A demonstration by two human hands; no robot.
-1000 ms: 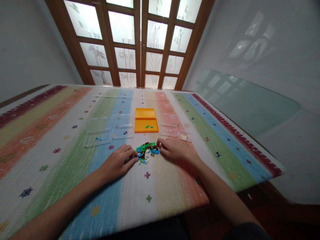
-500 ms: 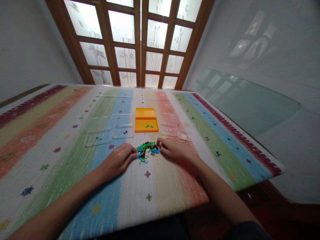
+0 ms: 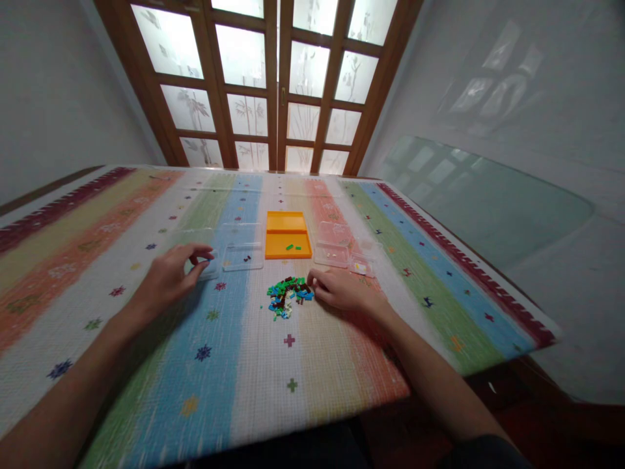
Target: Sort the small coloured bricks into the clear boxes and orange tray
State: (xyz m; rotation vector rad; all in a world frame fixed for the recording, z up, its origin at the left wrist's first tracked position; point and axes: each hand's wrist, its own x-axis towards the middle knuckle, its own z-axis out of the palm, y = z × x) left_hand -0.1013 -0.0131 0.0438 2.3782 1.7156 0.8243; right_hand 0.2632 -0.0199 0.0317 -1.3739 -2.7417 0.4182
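My left hand [image 3: 173, 277] is over the leftmost clear tray [image 3: 209, 272], thumb and forefinger pinched on a small blue toy brick [image 3: 209, 256]. It hides most of that tray. On the tablecloth in front of me lies a loose pile of tiny bricks [image 3: 289, 296] in green, blue, dark brown and pale cream. My right hand [image 3: 339, 290] rests at the pile's right edge with its fingers curled in. Whatever its fingertips hold, if anything, is hidden.
Behind the pile, an open orange case [image 3: 288, 255] holds a few green bricks. A clear tray [image 3: 243, 266] with dark brown pieces stands to its left. To its right are another clear tray [image 3: 331, 263] with pale pieces and a smaller clear box [image 3: 362, 268].
My left hand has moved from the pile's left side out to the leftmost tray, carrying a blue brick. The right hand has stayed beside the pile.
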